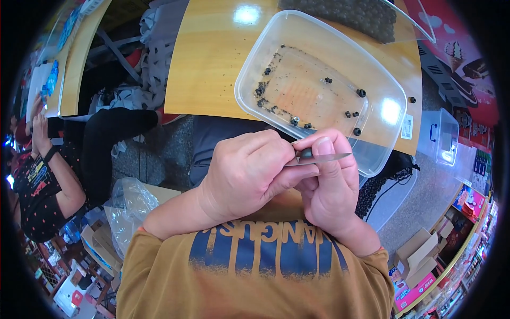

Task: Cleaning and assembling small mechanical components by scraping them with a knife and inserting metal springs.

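Note:
In front of my chest, my left hand (244,162) is closed in a fist on a small knife (337,157), its handle hidden in the fingers. The thin pointed blade sticks out to the right, across the fingers of the other hand. My right hand (334,186) pinches a small dark rounded piece (306,152) against the blade. Just beyond both hands is a clear plastic tub (319,40) on the table. Several small dark pieces (361,93) and dark crumbs lie scattered on its bottom.
The tub stands on a yellow wooden table (207,64). At the back is a tray of dark round items (345,18). One dark piece (412,99) lies near the table's right edge. A clear bin (440,135) stands at right. Another person (58,181) sits at left.

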`<state>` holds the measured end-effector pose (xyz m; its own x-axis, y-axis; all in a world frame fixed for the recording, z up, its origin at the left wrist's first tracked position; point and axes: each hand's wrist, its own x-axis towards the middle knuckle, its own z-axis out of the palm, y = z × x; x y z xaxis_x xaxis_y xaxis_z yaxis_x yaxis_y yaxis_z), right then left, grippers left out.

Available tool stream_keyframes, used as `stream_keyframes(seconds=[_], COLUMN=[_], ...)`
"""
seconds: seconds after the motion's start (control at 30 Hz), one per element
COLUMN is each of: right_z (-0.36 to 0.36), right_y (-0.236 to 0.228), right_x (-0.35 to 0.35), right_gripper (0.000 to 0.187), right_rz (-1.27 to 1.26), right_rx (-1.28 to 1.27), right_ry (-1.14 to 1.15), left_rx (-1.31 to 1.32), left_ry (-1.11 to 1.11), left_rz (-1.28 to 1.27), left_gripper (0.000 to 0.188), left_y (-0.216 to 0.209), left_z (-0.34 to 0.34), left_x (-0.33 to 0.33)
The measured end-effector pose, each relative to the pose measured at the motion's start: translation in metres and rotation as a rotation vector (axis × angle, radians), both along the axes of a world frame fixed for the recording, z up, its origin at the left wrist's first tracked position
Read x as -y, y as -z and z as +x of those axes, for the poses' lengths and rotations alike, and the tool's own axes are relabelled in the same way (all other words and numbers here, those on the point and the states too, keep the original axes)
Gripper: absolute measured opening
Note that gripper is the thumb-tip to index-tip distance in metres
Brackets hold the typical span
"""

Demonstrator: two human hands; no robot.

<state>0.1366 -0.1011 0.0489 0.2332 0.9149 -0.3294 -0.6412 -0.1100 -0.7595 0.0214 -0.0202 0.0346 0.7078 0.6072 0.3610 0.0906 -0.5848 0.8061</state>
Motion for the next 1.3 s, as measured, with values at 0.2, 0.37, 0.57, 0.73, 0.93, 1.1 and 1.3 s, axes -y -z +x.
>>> stream_keyframes(seconds=[0.2,0.37,0.57,0.73,0.93,1.1,1.3], right_z=[-0.004,-0.006,-0.003,-0.003,-0.005,-0.002,-0.008], right_y=[-0.001,0.002,0.002,-0.001,0.003,0.005,0.008], right_x=[-0.001,0.0,0.002,0.001,0.001,0.002,-0.003], right_gripper=[0.022,0.023,0.023,0.026,0.026,0.022,0.022], right_rz=[-0.083,-0.085,-0.008,-0.073,-0.095,-0.082,-0.145], right_rx=[0.002,0.0,-0.075,-0.06,-0.053,-0.163,-0.107], right_ry=[-0.01,-0.024,-0.079,-0.087,-0.053,-0.11,-0.035], left_rx=[-0.032,-0.007,0.013,0.06,0.06,0.035,0.013], left_ry=[0.08,0.098,0.06,0.01,0.01,0.007,0.118], left_rz=[0.016,0.059,0.126,0.053,0.04,0.028,0.052], left_gripper=[0.022,0.023,0.025,0.035,0.037,0.035,0.029], left_y=[0.007,0.012,0.004,0.008,0.009,0.012,0.018], left_z=[-0.007,-0.01,-0.01,-0.009,-0.008,-0.01,-0.014], left_x=[0.003,0.004,0.003,0.003,0.003,0.006,0.0])
